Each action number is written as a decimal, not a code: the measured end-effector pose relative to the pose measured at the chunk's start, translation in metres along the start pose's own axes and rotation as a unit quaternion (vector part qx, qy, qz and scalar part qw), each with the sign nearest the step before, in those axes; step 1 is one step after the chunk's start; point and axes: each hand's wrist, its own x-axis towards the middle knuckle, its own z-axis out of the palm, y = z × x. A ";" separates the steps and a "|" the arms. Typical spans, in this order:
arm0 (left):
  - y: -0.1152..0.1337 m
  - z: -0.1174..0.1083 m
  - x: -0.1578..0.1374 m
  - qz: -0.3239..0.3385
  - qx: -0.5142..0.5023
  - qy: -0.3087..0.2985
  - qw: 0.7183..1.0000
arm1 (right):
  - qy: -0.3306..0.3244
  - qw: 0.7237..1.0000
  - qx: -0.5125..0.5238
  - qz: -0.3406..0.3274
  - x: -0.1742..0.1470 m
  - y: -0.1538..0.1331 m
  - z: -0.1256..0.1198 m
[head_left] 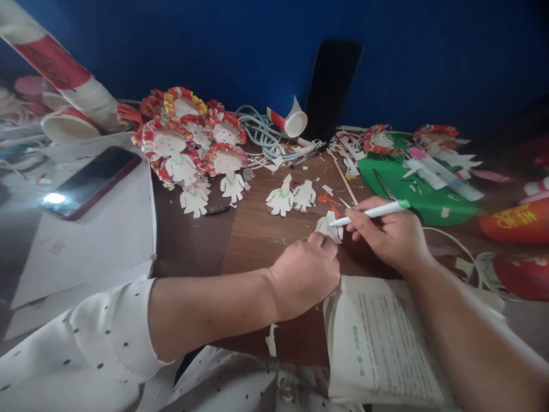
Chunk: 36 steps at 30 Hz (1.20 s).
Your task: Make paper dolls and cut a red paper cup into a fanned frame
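Observation:
A white marker with a green end (377,213) is gripped in my right hand (390,237), its tip touching or just above a small white paper cutout (329,230). My left hand (306,272) has its fingers curled down on the near edge of that cutout, pressing it against the brown table (253,243). Part of the cutout is hidden under these fingers. Just beyond lie two more white paper body cutouts, one with green marks at its neck (281,197) and a plainer one (305,196).
Several paper dolls with red frilled heads (171,143) are heaped at the back left. A lit phone (92,182) lies on white sheets. An open book (381,343) is under my right forearm. A dark phone (337,86) leans on the blue wall; a green disc (454,200) lies right.

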 end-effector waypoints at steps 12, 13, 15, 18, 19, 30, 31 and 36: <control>0.000 -0.001 0.001 0.007 -0.025 0.003 1.000 | -0.057 0.997 -0.015 -0.054 0.002 0.005 -0.012; 0.000 -0.001 0.001 0.008 -0.025 0.001 1.000 | -0.061 0.996 -0.020 -0.060 0.002 0.005 -0.013; 0.000 0.000 0.001 0.009 -0.025 -0.001 1.000 | -0.068 0.995 -0.026 -0.068 0.002 0.006 -0.014; 0.000 0.000 0.001 0.007 -0.028 0.002 1.000 | -0.071 0.995 -0.030 -0.068 0.002 0.005 -0.014; 0.000 0.000 0.001 0.006 -0.029 0.004 1.000 | -0.070 0.995 -0.030 -0.066 0.002 0.005 -0.014; 0.000 -0.002 0.001 0.005 -0.027 -0.005 1.000 | -0.062 0.995 -0.036 -0.075 0.003 0.003 -0.012; 0.000 -0.002 0.002 0.004 -0.028 -0.008 1.000 | -0.062 0.995 -0.038 -0.072 0.003 0.003 -0.012; -0.001 -0.004 0.003 0.001 -0.035 -0.019 0.999 | -0.052 0.996 -0.049 -0.061 0.002 0.000 -0.012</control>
